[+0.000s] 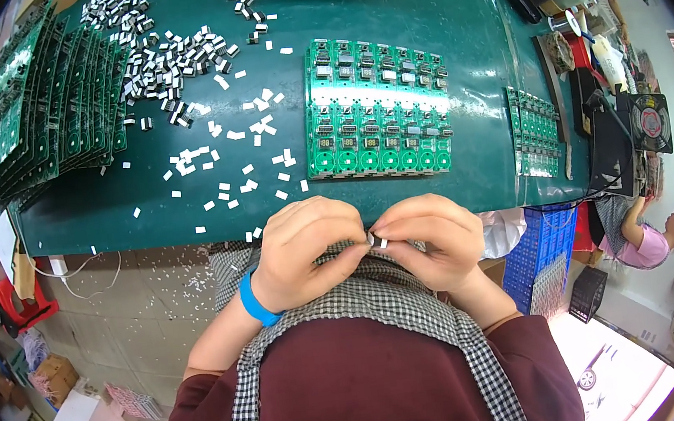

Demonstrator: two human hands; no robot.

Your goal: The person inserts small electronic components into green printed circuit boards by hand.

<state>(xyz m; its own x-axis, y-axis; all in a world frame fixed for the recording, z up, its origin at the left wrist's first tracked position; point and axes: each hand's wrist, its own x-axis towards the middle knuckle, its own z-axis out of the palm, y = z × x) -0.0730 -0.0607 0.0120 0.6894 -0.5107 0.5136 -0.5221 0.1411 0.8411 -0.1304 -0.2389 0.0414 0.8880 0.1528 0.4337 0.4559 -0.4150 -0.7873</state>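
Just off the table's front edge, my two hands meet over a small black-and-white digit display. My right hand pinches it between thumb and fingertips. The fingers of my left hand are also closed in a pinch at its other side; a blue band circles that wrist. Beyond the hands lies a green circuit board panel bearing rows of digit displays and ring-shaped patterns. Some displays on it have white faces, others show grey digits. Small white slips are scattered left of the panel.
At the back left, many loose displays lie heaped on the green table. Stacked circuit boards lean at the far left. Another board lies right, near a black fan. Two other people are at the right.
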